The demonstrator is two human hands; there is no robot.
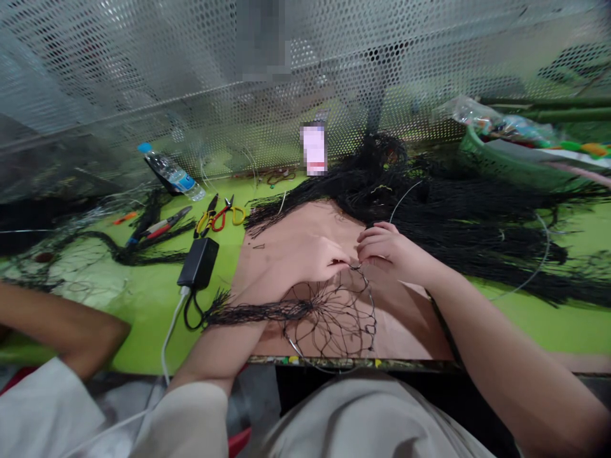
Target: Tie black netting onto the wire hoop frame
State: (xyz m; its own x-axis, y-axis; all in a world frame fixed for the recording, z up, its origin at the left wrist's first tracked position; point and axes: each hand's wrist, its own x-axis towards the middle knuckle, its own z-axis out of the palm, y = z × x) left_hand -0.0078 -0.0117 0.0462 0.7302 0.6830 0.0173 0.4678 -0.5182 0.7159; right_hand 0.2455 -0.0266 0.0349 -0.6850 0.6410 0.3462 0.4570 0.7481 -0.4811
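A round black cord net [334,318] hangs from a thin wire hoop [372,315] above the table's front edge. Its cords gather into a frayed black bundle [267,312] that lies across my left forearm. My left hand [324,259] is closed, thumb and fingers pinching the hoop's top edge. Right beside it, my right hand [386,249] has its fingers curled in a pinch at the same spot of the rim. A pale wire end [403,198] sticks up behind the right fingers. What exactly lies between the right fingertips is hidden.
Heaped black cords [468,216] spread behind and right. A black power adapter [198,264], yellow-handled pliers [207,216], red-handled cutters [226,213], a water bottle [174,175] and a phone [314,149] stand or lie around. A green basket [506,162] is back right; another person's arm [62,324] rests left.
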